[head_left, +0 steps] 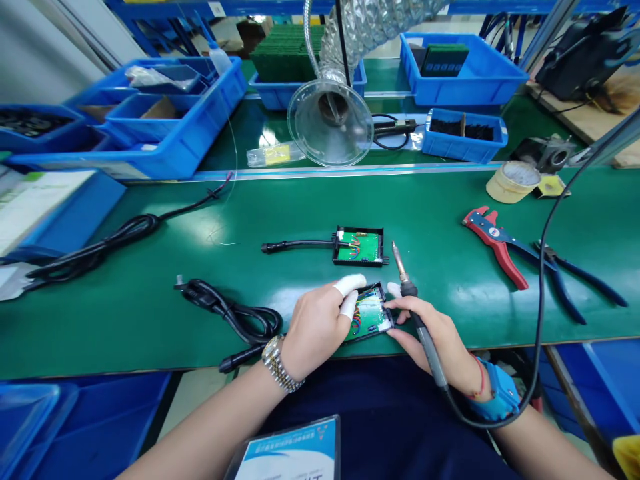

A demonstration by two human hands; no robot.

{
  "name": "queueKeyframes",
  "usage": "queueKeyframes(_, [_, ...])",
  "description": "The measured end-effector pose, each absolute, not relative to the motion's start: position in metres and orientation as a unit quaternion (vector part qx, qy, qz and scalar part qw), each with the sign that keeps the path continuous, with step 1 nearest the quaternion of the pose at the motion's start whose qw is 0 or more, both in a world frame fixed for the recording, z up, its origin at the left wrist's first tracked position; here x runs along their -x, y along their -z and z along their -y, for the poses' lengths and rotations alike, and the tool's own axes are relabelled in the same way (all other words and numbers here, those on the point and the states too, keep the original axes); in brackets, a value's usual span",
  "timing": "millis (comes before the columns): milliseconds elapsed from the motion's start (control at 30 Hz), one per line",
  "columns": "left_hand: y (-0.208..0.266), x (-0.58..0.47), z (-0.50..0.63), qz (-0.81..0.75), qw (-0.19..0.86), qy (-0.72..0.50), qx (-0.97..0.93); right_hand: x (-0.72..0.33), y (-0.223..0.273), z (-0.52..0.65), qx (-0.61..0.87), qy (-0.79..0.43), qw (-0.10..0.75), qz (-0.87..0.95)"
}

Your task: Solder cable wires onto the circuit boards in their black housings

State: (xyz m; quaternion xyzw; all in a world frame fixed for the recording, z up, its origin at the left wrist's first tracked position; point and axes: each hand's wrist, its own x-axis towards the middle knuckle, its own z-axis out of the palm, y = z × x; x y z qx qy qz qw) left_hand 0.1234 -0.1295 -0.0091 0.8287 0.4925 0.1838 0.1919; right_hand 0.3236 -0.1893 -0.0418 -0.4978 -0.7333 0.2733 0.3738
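A green circuit board in a black case (373, 312) lies at the front edge of the bench, with coloured wires at its left side. My left hand (320, 317), white covers on two fingertips, is closed on the case's left side. In my right hand (443, 337) is a soldering iron (423, 327), its tip pointing up and away from the board. Fingers of that same hand also touch the case's right end. Just beyond lies a second cased circuit board (367, 247) with a black cable (300, 245) running out to the left.
Coiled black cables (235, 310) lie at left. Wire strippers (500, 243) and blue-handled pliers (590, 273) rest at right, below a tape roll (513, 181). A clear fume hood (330, 133) hangs over the bench's back. Blue bins (465, 80) stand behind. The iron's cord (543, 267) loops at right.
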Motion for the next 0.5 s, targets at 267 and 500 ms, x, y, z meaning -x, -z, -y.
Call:
queueKeyframes(267, [-0.005,-0.125,0.134,-0.427,0.236,-0.098,-0.867,-0.323,0.041,0.190,0.499,-0.275,0.370,0.734])
queueKeyframes(500, [0.000,-0.127,0.134,-0.446,0.225,-0.144,-0.854,-0.323,0.041,0.190,0.497,-0.271,0.371,0.736])
